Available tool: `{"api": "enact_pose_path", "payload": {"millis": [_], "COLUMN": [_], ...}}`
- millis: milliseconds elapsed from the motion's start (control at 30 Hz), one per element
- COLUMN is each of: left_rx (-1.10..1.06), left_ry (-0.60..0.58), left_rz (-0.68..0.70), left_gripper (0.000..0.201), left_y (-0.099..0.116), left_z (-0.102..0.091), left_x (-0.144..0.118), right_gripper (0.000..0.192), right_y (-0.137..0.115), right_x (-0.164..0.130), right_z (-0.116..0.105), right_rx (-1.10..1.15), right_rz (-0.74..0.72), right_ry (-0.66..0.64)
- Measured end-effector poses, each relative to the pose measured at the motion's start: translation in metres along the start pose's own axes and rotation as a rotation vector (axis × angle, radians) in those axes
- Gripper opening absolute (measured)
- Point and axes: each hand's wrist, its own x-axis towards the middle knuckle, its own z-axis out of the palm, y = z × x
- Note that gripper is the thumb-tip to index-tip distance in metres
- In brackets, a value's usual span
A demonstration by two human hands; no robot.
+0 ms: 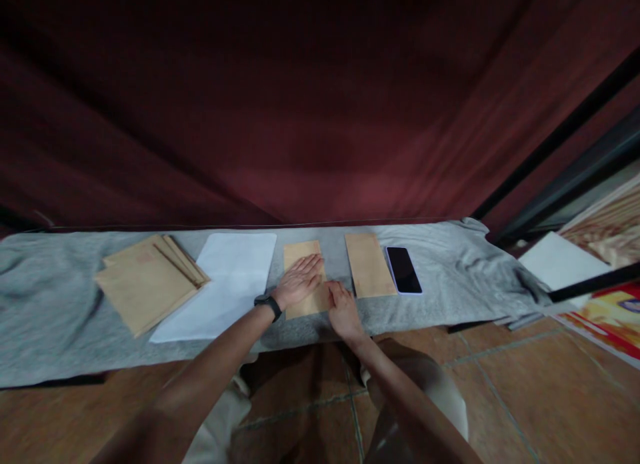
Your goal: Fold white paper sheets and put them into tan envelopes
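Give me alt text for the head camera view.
Left hand lies flat on a brown envelope on a grey cloth; right hand touches its near edge. Beside it lie another envelope, a phone, white paper and an envelope stack.

Tan envelopes (367, 264), grey cloth (60, 311), white paper (225, 284), maroon curtain (300, 117).

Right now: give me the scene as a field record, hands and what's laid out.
left hand: flat, palm down on the middle envelope
right hand: fingers on that envelope's near right corner
second envelope: lies apart, to the right
phone: screen dark, beside second envelope
white sheet: left of the hands
envelope stack: far left, fanned
surface: grey cloth
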Motion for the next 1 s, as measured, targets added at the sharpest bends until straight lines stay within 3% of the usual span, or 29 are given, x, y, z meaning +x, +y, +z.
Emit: {"api": "enact_pose_path", "payload": {"millis": [200, 567, 700, 867, 1000], "left_rx": [-0.097, -0.114, -0.076, 0.124, 0.125], "left_ry": [-0.032, -0.080, -0.093, -0.157, -0.179], "left_rz": [0.016, 0.108, 0.117, 0.142, 0.175], "left_gripper": [0.054, 0.053, 0.052, 0.058, 0.056], "left_y": [0.020, 0.049, 0.056, 0.060, 0.057], "left_z": [0.003, 0.004, 0.008, 0.010, 0.005], "left_x": [-0.024, -0.072, -0.086, -0.100, -0.102], "right_gripper": [0.043, 0.044, 0.040, 0.032, 0.033], "right_y": [0.002, -0.001, -0.003, -0.007, -0.003], "right_x": [0.002, 0.001, 0.004, 0.005, 0.006], "right_z": [0.001, -0.004, -0.008, -0.014, -0.017], "right_rx": [0.111, 0.062, 0.046, 0.129, 0.096], "right_rz": [0.019, 0.051, 0.005, -0.143, -0.206], "right_ry": [0.041, 0.029, 0.006, -0.090, -0.107]}}
